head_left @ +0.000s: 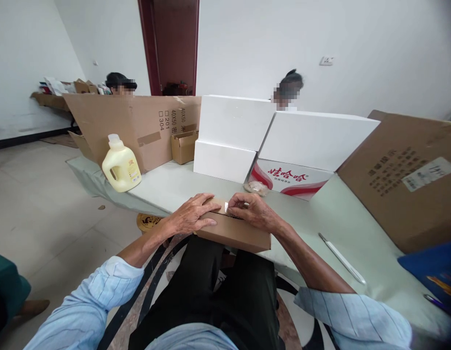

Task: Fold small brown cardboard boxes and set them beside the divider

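Note:
A small brown cardboard box (235, 234) rests at the near edge of the pale green table (335, 214), above my lap. My left hand (192, 214) lies flat on the box's top, fingers stretched out and pressing down. My right hand (250, 209) sits on the top too, its fingers curled in a pinch around a small shiny bit that looks like tape at the seam. What exactly it pinches is too small to name.
A cream plastic jug (121, 166) stands at the table's left corner. Large cardboard sheets (138, 126), white foam boxes (269, 133), a small open carton (183, 146) and a big brown carton (404, 170) ring the table. A white pen-like tool (342, 257) lies at right. Two people sit behind.

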{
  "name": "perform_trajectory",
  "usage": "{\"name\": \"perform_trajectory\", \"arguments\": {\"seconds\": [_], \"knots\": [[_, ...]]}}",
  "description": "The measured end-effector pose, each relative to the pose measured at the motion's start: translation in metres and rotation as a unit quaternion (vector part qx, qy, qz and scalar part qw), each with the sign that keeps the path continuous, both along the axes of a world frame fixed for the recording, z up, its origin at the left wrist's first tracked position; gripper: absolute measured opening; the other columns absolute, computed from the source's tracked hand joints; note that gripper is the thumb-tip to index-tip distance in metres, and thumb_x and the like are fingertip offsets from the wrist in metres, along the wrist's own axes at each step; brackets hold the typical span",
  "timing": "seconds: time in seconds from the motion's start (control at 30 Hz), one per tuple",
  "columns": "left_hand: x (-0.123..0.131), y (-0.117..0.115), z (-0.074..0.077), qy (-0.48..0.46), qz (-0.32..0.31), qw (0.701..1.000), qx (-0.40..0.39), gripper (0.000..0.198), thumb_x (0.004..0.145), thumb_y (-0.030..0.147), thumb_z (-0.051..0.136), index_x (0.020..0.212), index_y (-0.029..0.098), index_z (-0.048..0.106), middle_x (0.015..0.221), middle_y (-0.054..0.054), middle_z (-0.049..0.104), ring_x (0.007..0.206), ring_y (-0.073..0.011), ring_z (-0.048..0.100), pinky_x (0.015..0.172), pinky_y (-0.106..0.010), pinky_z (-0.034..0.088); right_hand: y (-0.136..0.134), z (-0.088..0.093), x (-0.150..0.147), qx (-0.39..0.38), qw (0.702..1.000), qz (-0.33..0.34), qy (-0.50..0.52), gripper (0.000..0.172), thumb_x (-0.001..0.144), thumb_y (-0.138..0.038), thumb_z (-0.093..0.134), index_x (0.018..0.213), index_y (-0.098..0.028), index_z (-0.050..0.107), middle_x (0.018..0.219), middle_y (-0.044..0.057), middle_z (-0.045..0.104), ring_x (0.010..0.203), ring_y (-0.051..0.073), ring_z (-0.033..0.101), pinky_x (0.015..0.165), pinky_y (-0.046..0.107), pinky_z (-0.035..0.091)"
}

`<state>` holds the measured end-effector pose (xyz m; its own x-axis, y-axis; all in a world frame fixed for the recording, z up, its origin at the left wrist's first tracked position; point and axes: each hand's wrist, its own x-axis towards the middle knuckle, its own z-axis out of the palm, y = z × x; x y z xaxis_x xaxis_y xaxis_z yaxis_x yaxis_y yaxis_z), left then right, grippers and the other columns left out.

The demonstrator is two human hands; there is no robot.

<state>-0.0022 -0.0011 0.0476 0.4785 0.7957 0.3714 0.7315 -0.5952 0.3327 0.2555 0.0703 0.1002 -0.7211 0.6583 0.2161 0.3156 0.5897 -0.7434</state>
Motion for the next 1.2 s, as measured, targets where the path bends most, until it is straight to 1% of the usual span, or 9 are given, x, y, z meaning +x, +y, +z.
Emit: {"name": "perform_trajectory", "arguments": {"seconds": [0.17,0.33,0.43,0.53,0.63,0.7,0.87,1.1,1.2], "knots": [[-0.001,-0.001,-0.003,0.011,0.002,1.0,0.003,0.061,0.097,0.052,0.076,0.151,0.027,0.063,0.165,-0.017,0.048,0.152,-0.0381,0.047,0.125,-0.058,0.044,-0.001,-0.001,-0.002,-0.004,1.0,0.004,0.005,0.02,0.087,-0.039,0.069,0.081,-0.02,0.069,0.068,-0.002,0.064,0.063,0.014,0.053,0.059,0.027,0.041],[0.0,0.0,-0.007,0.01,-0.002,1.0,0.018,0.056,0.102,0.05,0.071,0.151,0.024,0.063,0.166,-0.019,0.047,0.154,-0.0366,0.045,0.126,-0.057,0.043,0.0,-0.003,-0.002,0.007,1.0,0.001,0.0,0.019,0.088,-0.037,0.066,0.084,-0.019,0.071,0.068,-0.002,0.063,0.064,0.014,0.052,0.06,0.028,0.039],[0.0,0.0,-0.009,0.022,-0.001,1.0,0.021,0.06,0.103,0.053,0.068,0.155,0.023,0.059,0.167,-0.021,0.045,0.156,-0.0378,0.042,0.126,-0.058,0.042,-0.001,-0.003,-0.001,0.018,1.0,-0.004,-0.014,0.021,0.09,-0.037,0.064,0.085,-0.019,0.073,0.07,0.0,0.065,0.064,0.014,0.052,0.061,0.029,0.039],[-0.001,-0.002,-0.013,0.043,-0.002,0.999,0.019,0.077,0.099,0.066,0.068,0.16,0.022,0.053,0.17,-0.024,0.041,0.159,-0.0419,0.038,0.126,-0.062,0.039,-0.003,-0.001,0.0,0.014,1.0,-0.013,-0.023,0.024,0.091,-0.04,0.063,0.086,-0.019,0.074,0.072,0.001,0.066,0.065,0.015,0.053,0.061,0.029,0.038],[-0.003,-0.002,-0.018,0.06,-0.009,0.998,0.022,0.106,0.083,0.082,0.075,0.166,0.025,0.044,0.174,-0.026,0.033,0.16,-0.0468,0.033,0.125,-0.068,0.036,-0.004,-0.002,0.0,0.003,1.0,-0.015,-0.021,0.025,0.092,-0.042,0.064,0.086,-0.02,0.073,0.073,0.001,0.068,0.065,0.015,0.054,0.06,0.029,0.039],[-0.004,-0.001,-0.022,0.075,-0.012,0.997,0.026,0.118,0.075,0.086,0.079,0.169,0.027,0.038,0.175,-0.026,0.029,0.161,-0.0491,0.03,0.124,-0.07,0.036,-0.004,-0.003,0.0,0.002,1.0,-0.014,-0.016,0.025,0.093,-0.043,0.065,0.086,-0.02,0.072,0.073,0.001,0.068,0.065,0.016,0.054,0.06,0.029,0.04],[-0.003,0.001,-0.029,0.093,-0.005,0.994,0.052,0.112,0.083,0.08,0.077,0.17,0.025,0.035,0.174,-0.026,0.031,0.159,-0.0495,0.031,0.126,-0.068,0.034,-0.002,-0.007,0.001,0.041,0.999,-0.021,-0.014,0.024,0.094,-0.041,0.065,0.086,-0.021,0.073,0.073,0.0,0.068,0.067,0.016,0.056,0.063,0.029,0.042],[0.0,0.003,-0.026,0.133,-0.016,0.988,0.079,0.105,0.089,0.075,0.073,0.17,0.02,0.033,0.17,-0.029,0.033,0.154,-0.0505,0.037,0.122,-0.068,0.038,0.001,-0.004,0.002,0.065,0.997,-0.034,0.031,0.025,0.094,-0.041,0.068,0.082,-0.02,0.073,0.071,0.0,0.068,0.066,0.015,0.056,0.061,0.028,0.042],[-0.001,0.005,-0.025,0.139,-0.022,0.986,0.089,0.105,0.088,0.074,0.075,0.169,0.02,0.035,0.168,-0.029,0.034,0.152,-0.0503,0.038,0.12,-0.067,0.04,0.012,-0.003,0.007,0.009,0.995,-0.049,0.083,0.029,0.092,-0.049,0.072,0.085,-0.021,0.071,0.082,0.004,0.077,0.072,0.017,0.066,0.065,0.029,0.049]]}}
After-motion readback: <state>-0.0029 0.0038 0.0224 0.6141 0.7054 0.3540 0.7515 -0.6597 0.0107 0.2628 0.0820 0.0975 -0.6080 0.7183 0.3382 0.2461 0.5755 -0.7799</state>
